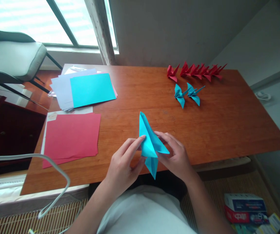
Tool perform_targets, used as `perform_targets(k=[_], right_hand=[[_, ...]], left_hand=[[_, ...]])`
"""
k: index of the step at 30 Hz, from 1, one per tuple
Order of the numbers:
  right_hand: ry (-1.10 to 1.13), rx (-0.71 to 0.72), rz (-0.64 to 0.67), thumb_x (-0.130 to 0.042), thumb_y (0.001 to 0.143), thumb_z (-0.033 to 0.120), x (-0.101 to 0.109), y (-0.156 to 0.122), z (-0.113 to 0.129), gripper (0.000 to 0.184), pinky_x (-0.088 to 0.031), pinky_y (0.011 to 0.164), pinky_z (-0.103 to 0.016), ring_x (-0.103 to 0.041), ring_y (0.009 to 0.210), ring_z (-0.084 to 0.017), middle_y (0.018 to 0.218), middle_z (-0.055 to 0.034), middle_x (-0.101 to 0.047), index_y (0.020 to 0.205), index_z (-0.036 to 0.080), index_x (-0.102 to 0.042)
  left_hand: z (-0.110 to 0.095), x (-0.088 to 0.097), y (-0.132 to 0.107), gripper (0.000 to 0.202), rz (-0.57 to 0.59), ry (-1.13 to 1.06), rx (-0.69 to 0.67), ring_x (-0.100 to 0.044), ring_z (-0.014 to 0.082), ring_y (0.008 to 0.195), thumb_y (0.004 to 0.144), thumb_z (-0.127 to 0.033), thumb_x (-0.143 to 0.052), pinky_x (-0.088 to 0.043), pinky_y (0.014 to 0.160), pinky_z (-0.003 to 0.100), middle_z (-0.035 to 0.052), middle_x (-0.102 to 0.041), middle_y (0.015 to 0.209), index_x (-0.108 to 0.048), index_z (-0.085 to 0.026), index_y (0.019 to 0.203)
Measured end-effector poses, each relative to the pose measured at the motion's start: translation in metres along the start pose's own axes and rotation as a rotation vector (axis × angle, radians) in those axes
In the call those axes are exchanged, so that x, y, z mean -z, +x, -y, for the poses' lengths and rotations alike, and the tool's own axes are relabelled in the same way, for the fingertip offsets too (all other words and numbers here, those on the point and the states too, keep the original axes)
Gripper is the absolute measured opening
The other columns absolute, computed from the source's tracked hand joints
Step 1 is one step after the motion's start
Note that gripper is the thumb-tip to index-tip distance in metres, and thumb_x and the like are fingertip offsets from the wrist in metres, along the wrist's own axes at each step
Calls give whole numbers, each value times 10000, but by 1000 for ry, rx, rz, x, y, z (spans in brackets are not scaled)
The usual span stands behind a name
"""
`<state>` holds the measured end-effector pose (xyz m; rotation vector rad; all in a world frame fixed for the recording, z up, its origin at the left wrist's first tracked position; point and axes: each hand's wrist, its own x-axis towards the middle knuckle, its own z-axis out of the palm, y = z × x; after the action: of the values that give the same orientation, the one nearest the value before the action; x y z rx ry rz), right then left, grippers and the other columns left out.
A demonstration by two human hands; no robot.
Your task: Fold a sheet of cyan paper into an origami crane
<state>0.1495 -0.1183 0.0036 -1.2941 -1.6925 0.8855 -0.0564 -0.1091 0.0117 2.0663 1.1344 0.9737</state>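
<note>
A partly folded blue paper piece [149,138] with pointed flaps is held up over the table's near edge. My left hand [126,157] pinches its left side between thumb and fingers. On the other side, my right hand [175,156] grips the right flap, its thumb partly hidden behind the paper. One point of the paper aims away from me, and another hangs down toward my lap. Farther off to the right stand two finished blue paper cranes, one on the left [179,96] and one on the right [194,93].
Several red paper cranes [201,71] line the table's far right. Blue sheets [92,89] lie over white sheets [61,91] at the far left, with red sheets [71,135] nearer. A white cable [59,169] curves past the left edge. Boxes [246,208] sit low at right.
</note>
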Motion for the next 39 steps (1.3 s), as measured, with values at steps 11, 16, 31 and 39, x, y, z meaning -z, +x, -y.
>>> perform_targets(k=[11, 16, 31, 39], right_hand=[[34, -96, -12, -734, 889, 342, 5, 0, -1, 485, -539, 1025, -370, -633, 1247, -253, 1354, -56, -667, 1350, 297, -591], [277, -254, -58, -713, 903, 365, 7, -2, -1, 386, -540, 1050, -400, -651, 1235, -253, 1308, -55, -700, 1270, 271, -634], [190, -283, -303, -756, 865, 381, 4, -10, -2, 526, -625, 745, -326, -719, 772, -182, 892, -20, -749, 1353, 261, -599], [109, -200, -228, -742, 881, 341, 15, -14, -7, 487, -639, 750, -328, -748, 788, -192, 938, -27, -771, 1346, 275, -614]], left_hand=[[2, 1, -1, 564, 1, -55, 41, -639, 139, 951, 918, -140, -646, -542, 851, 238, 47, -636, 1121, -480, -252, 1445], [8, 2, -3, 584, -59, -168, 105, -664, 182, 1083, 894, -147, -678, -558, 912, 274, 72, -663, 1263, -506, -264, 1439], [15, 0, -9, 564, -88, -168, 176, -669, 241, 1183, 888, -175, -693, -558, 1010, 369, 80, -668, 1335, -543, -266, 1424], [12, 1, -6, 540, -89, -127, 157, -677, 218, 1155, 897, -176, -680, -558, 977, 320, 70, -684, 1298, -547, -263, 1414]])
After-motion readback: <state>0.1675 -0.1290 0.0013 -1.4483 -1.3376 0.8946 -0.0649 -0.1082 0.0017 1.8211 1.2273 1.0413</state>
